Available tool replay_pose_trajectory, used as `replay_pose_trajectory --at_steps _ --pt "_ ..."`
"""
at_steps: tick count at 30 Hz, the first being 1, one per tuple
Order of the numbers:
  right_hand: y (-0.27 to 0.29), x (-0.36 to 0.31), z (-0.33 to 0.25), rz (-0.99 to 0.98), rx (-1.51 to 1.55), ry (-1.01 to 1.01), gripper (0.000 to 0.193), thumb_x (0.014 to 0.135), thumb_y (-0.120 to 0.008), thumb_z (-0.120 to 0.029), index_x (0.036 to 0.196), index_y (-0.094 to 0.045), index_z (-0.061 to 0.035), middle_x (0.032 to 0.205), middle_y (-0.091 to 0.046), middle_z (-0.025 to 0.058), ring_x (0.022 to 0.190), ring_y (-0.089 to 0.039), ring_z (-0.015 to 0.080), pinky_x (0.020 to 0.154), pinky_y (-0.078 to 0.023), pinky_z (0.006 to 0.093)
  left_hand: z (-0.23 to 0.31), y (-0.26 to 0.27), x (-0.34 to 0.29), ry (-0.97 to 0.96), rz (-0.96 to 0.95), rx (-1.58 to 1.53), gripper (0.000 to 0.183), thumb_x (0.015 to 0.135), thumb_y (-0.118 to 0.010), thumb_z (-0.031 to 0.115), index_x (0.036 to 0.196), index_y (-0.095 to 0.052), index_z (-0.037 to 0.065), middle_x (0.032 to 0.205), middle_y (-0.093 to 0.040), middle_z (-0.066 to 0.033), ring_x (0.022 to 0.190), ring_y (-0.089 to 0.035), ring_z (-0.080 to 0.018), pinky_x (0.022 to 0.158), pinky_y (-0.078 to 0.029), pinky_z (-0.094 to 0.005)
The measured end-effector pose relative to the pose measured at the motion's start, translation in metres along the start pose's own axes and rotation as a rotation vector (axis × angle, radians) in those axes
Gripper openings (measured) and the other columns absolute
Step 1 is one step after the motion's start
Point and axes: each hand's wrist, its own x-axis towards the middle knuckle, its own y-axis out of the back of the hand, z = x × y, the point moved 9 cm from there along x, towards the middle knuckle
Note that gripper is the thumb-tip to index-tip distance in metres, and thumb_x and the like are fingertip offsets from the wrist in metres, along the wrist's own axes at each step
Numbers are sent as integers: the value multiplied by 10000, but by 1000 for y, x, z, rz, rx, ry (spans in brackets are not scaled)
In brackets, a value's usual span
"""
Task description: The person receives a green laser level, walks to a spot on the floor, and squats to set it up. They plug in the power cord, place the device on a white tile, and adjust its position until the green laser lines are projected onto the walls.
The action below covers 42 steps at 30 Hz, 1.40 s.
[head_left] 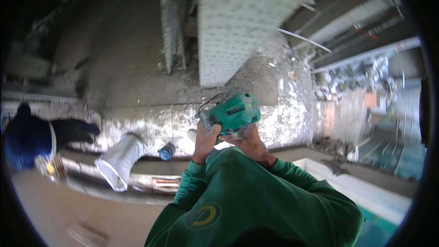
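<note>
Between my two hands, in front of my chest, is a green corded power tool (237,113) with a rounded housing and dark vents; its exact kind cannot be made out. My left hand (206,139) is closed round its left end, the thumb lying along the near side. Closed against the tool's underside and right end is my right hand (250,144), its fingers partly hidden. A thin dark cord (211,99) curves off the tool's left side. Green sleeves cover both my forearms. A blue cylindrical object (167,152) stands on the floor to the left.
A pale speckled panel (242,23) rises ahead, beside a rough upright post (170,27). Left of me lies a white sack (120,161). Another person in dark clothing (32,137) is at the far left. A white ledge (352,187) runs at my right.
</note>
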Motion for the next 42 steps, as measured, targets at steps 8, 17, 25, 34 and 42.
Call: replay_pose_trajectory --at_steps 8,17,25,34,42 --pt "142 -51 -8 -36 -154 301 963 832 -897 24 1614 -337 -21 1498 -582 131 1365 -594 245 1156 -506 421 -104 -111 -16 146 86 117 573 1101 -544 396 1494 -502 -18 1300 -647 -100 1030 -634 -172 830 -538 -324" --pt "339 -54 75 -84 908 -74 897 823 -826 79 1603 -401 -41 1485 -599 111 1366 -599 256 1169 -501 450 -168 -259 -10 146 169 80 471 1156 -398 536 1116 -559 94 1007 -563 -6 828 -504 -104 760 -451 -289" --pt "482 -29 81 -93 817 196 783 949 -804 -343 1592 -451 -68 1571 -564 118 1422 -575 361 1244 -408 613 -148 -305 40 128 122 -97 431 1168 -485 451 1262 -669 73 1293 -757 -129 1011 -751 -166 648 -455 -233" --pt "582 -22 81 79 983 323 886 901 -861 -413 1582 -455 -17 1575 -564 197 1444 -550 394 1283 -356 605 -172 -232 90 213 383 -338 452 1176 -463 427 1363 -583 33 1281 -700 -128 1173 -687 -248 974 -537 -383" --pt "638 22 89 11 1083 174 877 895 -881 -332 1586 -446 -11 1565 -569 202 1422 -568 397 1248 -423 585 -174 -208 56 108 649 -125 324 1132 -547 377 1229 -693 104 1057 -655 19 968 -626 -123 853 -462 -301"
